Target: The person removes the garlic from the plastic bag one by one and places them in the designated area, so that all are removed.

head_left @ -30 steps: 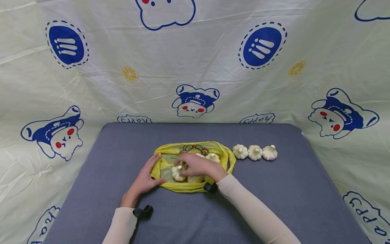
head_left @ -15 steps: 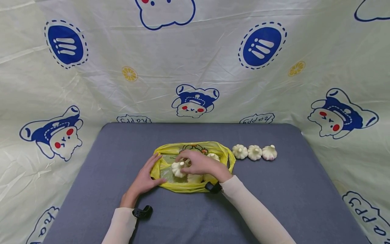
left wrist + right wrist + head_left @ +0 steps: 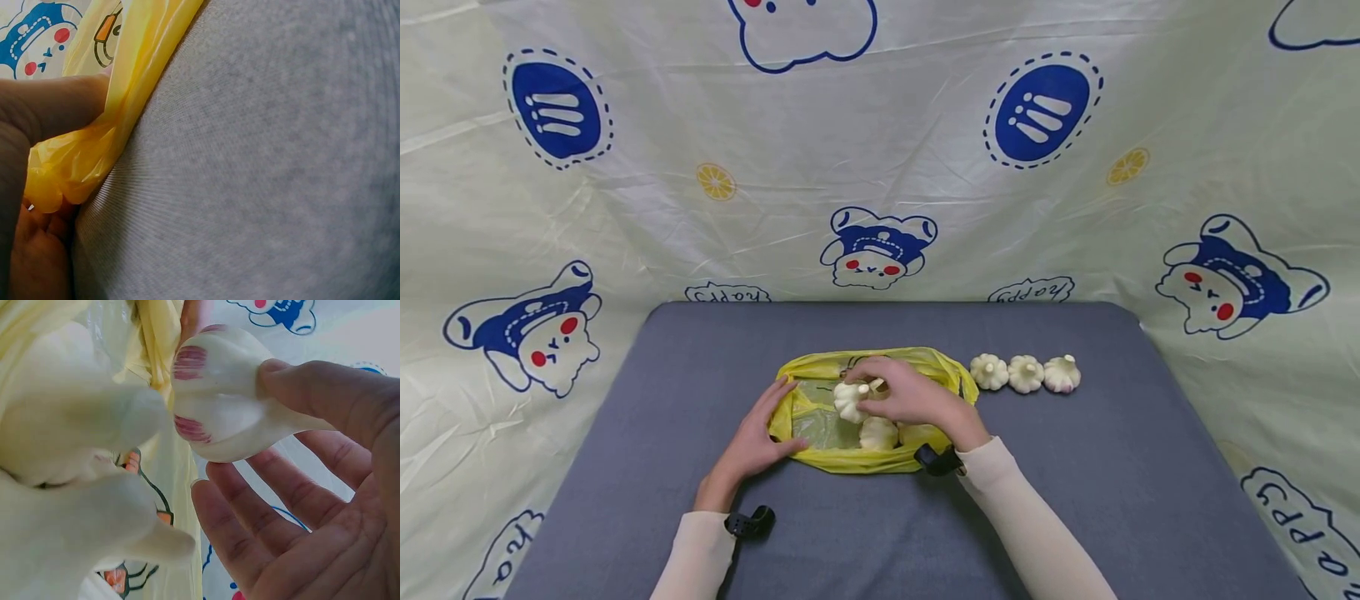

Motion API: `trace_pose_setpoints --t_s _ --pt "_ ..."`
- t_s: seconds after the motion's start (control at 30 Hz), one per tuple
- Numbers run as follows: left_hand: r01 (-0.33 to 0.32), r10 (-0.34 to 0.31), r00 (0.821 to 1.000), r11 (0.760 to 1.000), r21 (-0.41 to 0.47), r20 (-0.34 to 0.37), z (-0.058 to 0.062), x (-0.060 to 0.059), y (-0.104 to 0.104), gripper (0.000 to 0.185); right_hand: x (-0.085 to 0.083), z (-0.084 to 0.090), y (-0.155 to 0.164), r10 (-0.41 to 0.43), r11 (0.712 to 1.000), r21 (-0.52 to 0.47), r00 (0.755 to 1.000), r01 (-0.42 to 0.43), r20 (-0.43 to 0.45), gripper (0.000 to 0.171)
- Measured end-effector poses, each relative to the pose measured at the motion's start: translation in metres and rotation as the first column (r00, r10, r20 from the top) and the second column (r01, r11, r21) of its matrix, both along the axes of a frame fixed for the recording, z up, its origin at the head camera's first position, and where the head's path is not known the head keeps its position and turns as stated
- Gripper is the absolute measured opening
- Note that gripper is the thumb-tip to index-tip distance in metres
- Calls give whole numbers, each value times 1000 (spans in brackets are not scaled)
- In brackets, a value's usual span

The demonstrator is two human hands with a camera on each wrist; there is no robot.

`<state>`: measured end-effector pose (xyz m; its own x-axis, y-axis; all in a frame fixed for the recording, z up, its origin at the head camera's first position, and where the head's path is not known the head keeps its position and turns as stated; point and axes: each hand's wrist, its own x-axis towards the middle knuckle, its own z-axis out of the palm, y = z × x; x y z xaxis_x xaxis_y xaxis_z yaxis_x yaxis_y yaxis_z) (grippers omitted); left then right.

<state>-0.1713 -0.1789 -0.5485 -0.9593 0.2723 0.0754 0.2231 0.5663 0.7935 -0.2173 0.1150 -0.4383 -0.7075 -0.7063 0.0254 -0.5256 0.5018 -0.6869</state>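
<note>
My right hand (image 3: 917, 396) pinches a white garlic bulb (image 3: 848, 403) between thumb and fingers, above the open mouth of a yellow plastic bag (image 3: 838, 461). In the right wrist view purple streaks mark this held bulb (image 3: 219, 394), and two blurred bulbs (image 3: 81, 525) show at left, in the bag. Another garlic bulb (image 3: 878, 433) sits near the bag's front wall. At the bag's left end, my left hand (image 3: 752, 442) grips the rim. The left wrist view has its thumb (image 3: 59, 103) over the yellow edge, with the other fingers lower down, partly hidden.
Three garlic bulbs (image 3: 1026, 374) form a row just right of the bag. Everything stands on a grey cloth-covered table (image 3: 850, 542). Behind it hangs a pale curtain (image 3: 880, 125) printed with cartoon figures.
My right hand has lifted the garlic bulb and drawn it slightly right and back, uncovering the bulb by the front wall. My left hand stays at the bag's left end.
</note>
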Motion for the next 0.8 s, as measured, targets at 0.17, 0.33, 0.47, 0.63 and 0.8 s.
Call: trace_pose_setpoints --t_s 0.17,0.33,0.47,0.63,0.8 --pt "1 -1 1000 1000 1 0 -1 0 0 92 1 -1 9 -35 999 -23 999 35 11 34" --pt "2 -2 1000 1000 3 6 0 1 0 92 3 1 19 -67 996 -57 998 67 7 34" --pt "5 -5 1000 1000 4 4 0 1 0 92 4 4 28 -106 991 -76 994 106 8 34" --pt "6 -6 1000 1000 6 3 1 1 0 92 6 7 39 -177 981 -78 984 177 16 36" --pt "12 -12 1000 1000 16 2 2 2 0 92 7 7 48 -217 972 -91 976 217 14 38"
